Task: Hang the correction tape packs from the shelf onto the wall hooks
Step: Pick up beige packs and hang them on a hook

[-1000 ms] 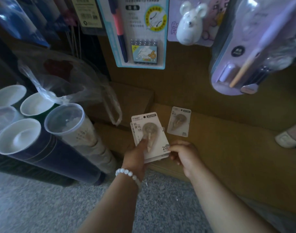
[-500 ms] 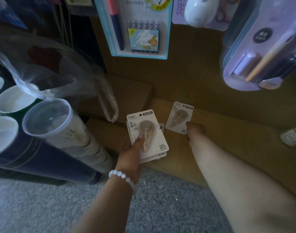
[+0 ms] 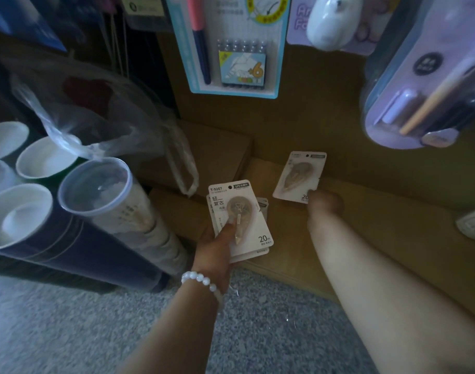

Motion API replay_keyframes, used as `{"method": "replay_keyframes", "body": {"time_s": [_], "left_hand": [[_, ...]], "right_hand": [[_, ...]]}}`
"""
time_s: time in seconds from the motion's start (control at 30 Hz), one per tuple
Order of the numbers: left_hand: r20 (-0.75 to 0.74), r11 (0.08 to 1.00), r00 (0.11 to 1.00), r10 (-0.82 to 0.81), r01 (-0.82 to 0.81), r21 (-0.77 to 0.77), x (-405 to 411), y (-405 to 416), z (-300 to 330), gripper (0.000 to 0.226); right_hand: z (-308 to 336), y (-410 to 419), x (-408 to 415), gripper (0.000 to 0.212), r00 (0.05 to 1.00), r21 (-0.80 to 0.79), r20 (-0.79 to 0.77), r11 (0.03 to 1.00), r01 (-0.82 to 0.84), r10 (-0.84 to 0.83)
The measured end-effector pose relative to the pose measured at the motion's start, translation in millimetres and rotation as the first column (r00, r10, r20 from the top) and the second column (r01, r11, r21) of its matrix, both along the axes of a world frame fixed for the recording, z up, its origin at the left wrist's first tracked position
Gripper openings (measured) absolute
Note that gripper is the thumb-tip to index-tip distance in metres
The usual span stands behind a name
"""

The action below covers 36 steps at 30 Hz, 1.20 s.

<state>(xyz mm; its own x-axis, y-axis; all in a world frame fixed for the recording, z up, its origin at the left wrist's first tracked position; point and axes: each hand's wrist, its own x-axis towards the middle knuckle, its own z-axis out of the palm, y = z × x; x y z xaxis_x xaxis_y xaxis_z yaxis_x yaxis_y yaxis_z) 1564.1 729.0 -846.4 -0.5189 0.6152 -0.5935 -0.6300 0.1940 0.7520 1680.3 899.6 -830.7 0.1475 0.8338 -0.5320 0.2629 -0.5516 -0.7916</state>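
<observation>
My left hand [image 3: 220, 244] grips a small stack of white correction tape packs [image 3: 241, 211], thumb pressed on the top card's blister. A single correction tape pack [image 3: 298, 175] lies on the low brown shelf [image 3: 379, 225], leaning toward the back wall. My right hand [image 3: 325, 205] is at that pack's lower right corner, fingers curled on its edge; the fingertips are hidden behind the knuckles. No wall hooks for these packs are visible here.
Tall tubes with white caps [image 3: 96, 184] and a clear plastic bag [image 3: 96, 117] crowd the left. A pen blister pack [image 3: 231, 44], a mouse-shaped item [image 3: 333, 20] and a purple pack [image 3: 425, 85] hang overhead. Grey carpet [image 3: 69, 333] lies below the shelf.
My right hand left the stack, reached forward to the single pack on the shelf and now holds its lower corner. The left hand keeps the stack steady.
</observation>
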Motion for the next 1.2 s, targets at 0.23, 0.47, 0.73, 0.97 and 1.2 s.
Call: {"method": "replay_keyframes", "body": {"time_s": [0.23, 0.47, 0.73, 0.97, 1.2], "left_hand": [[-0.125, 0.996, 0.992, -0.028, 0.017, -0.090, 8, -1, 24, 0.054], [-0.172, 0.999, 0.984, -0.036, 0.030, -0.034, 18, -5, 86, 0.029], [-0.097, 0.986, 0.995, -0.035, 0.050, 0.161, 33, -35, 157, 0.038], [-0.177, 0.973, 0.981, -0.078, 0.113, 0.200, 43, -90, 211, 0.034], [-0.280, 0.945, 0.959, -0.043, 0.131, 0.301, 41, -143, 257, 0.019]], "right_hand": [[41, -49, 8, 0.024, 0.960, 0.096, -0.279, 0.994, 0.058, -0.029], [90, -89, 22, 0.019, 0.937, 0.157, -0.284, 0.974, -0.162, 0.202], [149, -129, 38, 0.021, 0.874, 0.326, -0.289, 0.898, -0.294, 0.391], [198, -168, 52, 0.020, 0.828, 0.360, -0.270, 0.849, -0.387, 0.492], [247, -212, 38, 0.026, 0.755, 0.430, -0.335, 0.805, -0.410, 0.564]]}}
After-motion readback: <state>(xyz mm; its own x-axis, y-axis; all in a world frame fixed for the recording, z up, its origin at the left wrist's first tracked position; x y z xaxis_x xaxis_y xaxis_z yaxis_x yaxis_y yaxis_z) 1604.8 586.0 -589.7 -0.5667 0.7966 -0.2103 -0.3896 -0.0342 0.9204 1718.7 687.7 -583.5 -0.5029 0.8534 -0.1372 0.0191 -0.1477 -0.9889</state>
